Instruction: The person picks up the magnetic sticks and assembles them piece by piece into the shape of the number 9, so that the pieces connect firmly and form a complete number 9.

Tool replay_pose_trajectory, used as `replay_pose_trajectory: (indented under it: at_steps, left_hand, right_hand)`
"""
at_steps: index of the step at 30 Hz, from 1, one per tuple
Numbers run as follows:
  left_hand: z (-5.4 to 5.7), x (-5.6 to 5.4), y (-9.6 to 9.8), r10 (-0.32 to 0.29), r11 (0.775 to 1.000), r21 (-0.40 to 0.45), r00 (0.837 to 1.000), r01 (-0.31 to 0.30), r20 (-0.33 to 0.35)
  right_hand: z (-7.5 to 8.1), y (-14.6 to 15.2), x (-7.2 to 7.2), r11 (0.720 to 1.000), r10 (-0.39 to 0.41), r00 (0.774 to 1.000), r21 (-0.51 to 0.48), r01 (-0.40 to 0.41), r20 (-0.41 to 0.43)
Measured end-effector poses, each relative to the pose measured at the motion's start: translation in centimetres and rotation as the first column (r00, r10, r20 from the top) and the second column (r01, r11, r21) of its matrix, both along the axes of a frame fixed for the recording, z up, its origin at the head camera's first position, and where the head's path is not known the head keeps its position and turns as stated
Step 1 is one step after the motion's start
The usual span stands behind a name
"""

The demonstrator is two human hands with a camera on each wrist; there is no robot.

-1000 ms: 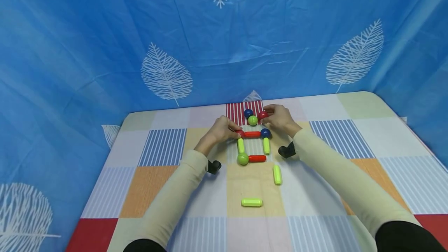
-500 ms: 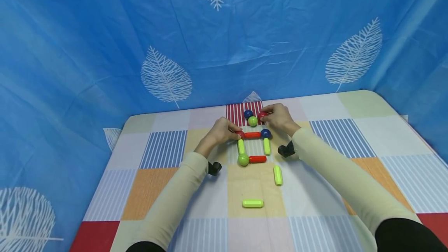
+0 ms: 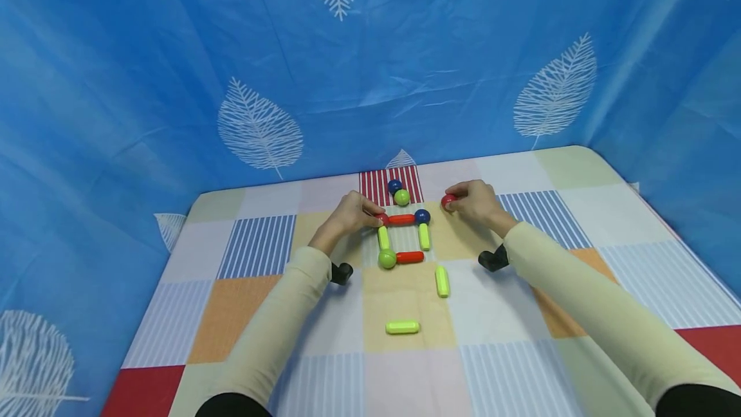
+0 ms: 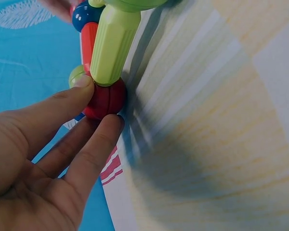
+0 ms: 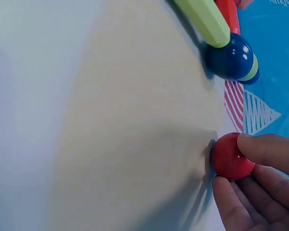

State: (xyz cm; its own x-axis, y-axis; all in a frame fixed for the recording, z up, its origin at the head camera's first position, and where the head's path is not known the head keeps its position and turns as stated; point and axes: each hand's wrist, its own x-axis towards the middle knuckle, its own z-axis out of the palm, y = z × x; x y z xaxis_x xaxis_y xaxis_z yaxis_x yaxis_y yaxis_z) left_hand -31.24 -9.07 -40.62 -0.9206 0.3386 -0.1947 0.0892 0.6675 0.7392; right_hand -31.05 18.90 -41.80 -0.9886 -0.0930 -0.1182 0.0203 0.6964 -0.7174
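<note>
My left hand [image 3: 351, 216] pinches a red ball [image 4: 107, 98] at the far left corner of a frame of balls and rods. From that ball a red rod [image 3: 402, 219] runs right to a dark blue ball [image 3: 422, 216], and a lime-green rod [image 3: 384, 237] runs to a green ball [image 3: 387, 259] in front. Another red rod [image 3: 410, 257] extends right from the green ball. A second lime-green rod [image 3: 424, 237] leads forward from the blue ball. Right of the frame, my right hand [image 3: 476, 202] pinches a second red ball [image 5: 232, 156] between thumb and fingers, low over the cloth.
Behind the frame, another blue ball [image 3: 395, 186] and another green ball [image 3: 402, 197] sit together on the red-striped patch. Two loose lime-green rods, an upright one [image 3: 442, 281] and a crosswise one [image 3: 402, 327], lie nearer. A blue curtain [image 3: 405, 82] hangs behind the table.
My right hand has moved the second red ball right, away from the blue and green balls at the back. The left hand keeps its pinch on the corner ball. The head view has shifted slightly.
</note>
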Motion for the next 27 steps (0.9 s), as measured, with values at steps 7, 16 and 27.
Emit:
replay_pose_trajectory:
  at_steps: [7, 16, 27]
  left_hand:
    - [0.0, 0.1, 0.0, 0.002, 1.0, -0.004, 1.0, -0.002, -0.008]
    - [0.0, 0.1, 0.1, 0.0, 1.0, -0.011, 1.0, 0.0, -0.015]
    - [0.1, 0.1, 0.3, 0.009, 1.0, -0.013, 1.0, -0.009, -0.014]
  right_hand:
    - [-0.3, 1.9, 2.8, 1.0, 0.008, 1.0, -0.019, -0.008, 0.001]
    - [-0.5, 2.2, 6.5, 0.999, 0.044, 0.999, -0.025, -0.044, -0.024]
    - [-0.7, 0.3, 8.9, 0.993, 0.106, 0.991, -0.048, -0.11, -0.078]
